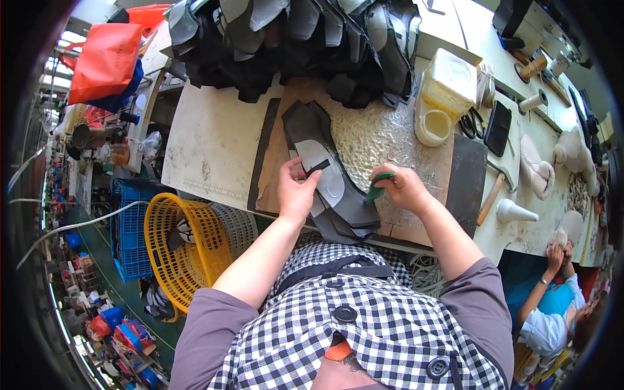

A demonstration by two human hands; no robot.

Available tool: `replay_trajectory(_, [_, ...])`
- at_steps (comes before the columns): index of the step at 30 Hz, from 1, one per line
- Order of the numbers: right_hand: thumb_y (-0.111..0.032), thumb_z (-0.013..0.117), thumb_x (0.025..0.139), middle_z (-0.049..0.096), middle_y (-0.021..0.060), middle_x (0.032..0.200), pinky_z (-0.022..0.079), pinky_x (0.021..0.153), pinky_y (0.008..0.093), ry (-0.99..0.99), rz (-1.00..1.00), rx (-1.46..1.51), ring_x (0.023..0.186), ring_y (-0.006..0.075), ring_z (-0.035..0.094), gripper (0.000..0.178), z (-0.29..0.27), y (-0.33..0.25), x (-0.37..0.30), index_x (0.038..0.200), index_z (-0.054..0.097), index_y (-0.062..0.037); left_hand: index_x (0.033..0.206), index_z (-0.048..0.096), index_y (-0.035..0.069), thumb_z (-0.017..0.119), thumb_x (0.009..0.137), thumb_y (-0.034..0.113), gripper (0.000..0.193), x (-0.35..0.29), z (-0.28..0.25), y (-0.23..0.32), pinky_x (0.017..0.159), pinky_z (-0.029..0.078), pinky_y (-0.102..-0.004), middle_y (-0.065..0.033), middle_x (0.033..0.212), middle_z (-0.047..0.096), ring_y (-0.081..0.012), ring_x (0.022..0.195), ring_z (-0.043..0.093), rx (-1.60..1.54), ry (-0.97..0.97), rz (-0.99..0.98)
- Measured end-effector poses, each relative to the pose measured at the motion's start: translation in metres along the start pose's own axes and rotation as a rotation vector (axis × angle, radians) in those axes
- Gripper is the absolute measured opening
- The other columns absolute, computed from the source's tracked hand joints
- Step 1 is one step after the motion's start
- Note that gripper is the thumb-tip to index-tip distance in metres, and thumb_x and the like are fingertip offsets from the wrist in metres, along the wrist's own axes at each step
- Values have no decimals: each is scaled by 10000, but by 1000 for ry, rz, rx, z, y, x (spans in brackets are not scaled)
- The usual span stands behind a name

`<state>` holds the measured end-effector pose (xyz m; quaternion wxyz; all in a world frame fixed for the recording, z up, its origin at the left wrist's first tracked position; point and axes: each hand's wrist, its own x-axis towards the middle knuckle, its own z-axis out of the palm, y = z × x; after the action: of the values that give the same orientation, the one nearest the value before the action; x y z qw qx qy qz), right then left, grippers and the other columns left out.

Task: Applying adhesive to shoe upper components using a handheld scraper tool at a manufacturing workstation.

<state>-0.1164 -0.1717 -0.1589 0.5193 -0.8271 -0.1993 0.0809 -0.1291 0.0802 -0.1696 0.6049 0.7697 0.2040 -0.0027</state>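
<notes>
A stack of dark grey shoe upper pieces (304, 123) lies in front of me on a worn brown board, the top one bearing a light grey patch (333, 183). My left hand (298, 192) has its fingers curled at the stack's left side, gripping the top piece by the patch. A short black strip (317, 167) crosses the patch by its thumb tip. In my right hand (404, 188), closed, is a small green-handled brush (379, 185). Its lower end meets the right edge of the stack, and the fingers partly cover it.
Many dark shoe pieces (312, 39) are heaped at the back. Dried glue (377, 140) crusts the board near a glue container (435, 123). To the right are scissors (472, 123), a phone (498, 128), a hammer (492, 198) and a white nozzle (515, 211). A yellow basket (156, 237) stands left; another person (552, 305) works right.
</notes>
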Motion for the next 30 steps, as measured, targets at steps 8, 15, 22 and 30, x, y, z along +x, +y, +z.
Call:
replay_trajectory(8, [25, 599, 822, 674, 101, 862, 508, 692, 313, 183, 65, 197, 758, 250, 662, 190, 16, -3, -25, 981, 619, -77, 1226, 471, -12, 763, 764, 106, 559, 4, 0, 1, 705, 479, -232, -65, 958, 568, -106, 781, 553, -98, -28, 13])
replay_trajectory(15, [-21, 650, 837, 669, 112, 955, 520, 697, 299, 603, -128, -56, 833, 237, 671, 242, 34, -3, -15, 1063, 592, -82, 1235, 420, -20, 755, 782, 104, 577, -12, 0, 19, 705, 486, -245, -85, 943, 598, -135, 786, 581, -261, -10, -195])
replay_trajectory(22, [-64, 612, 857, 640, 150, 908, 508, 670, 383, 544, -77, -11, 802, 330, 647, 227, 56, -56, 57, 1070, 542, -98, 926, 665, 20, 699, 803, 45, 130, -23, 2, 18, 691, 437, -216, 10, 818, 635, -74, 743, 549, -293, -161, -245])
replay_trajectory(30, [-82, 567, 866, 632, 180, 876, 496, 677, 426, 493, 23, -114, 802, 387, 626, 170, 54, -58, 76, 1030, 528, -97, 902, 641, 50, 682, 822, 56, 90, -22, -4, 5, 666, 438, -208, 33, 799, 601, -67, 752, 542, -199, -150, -188])
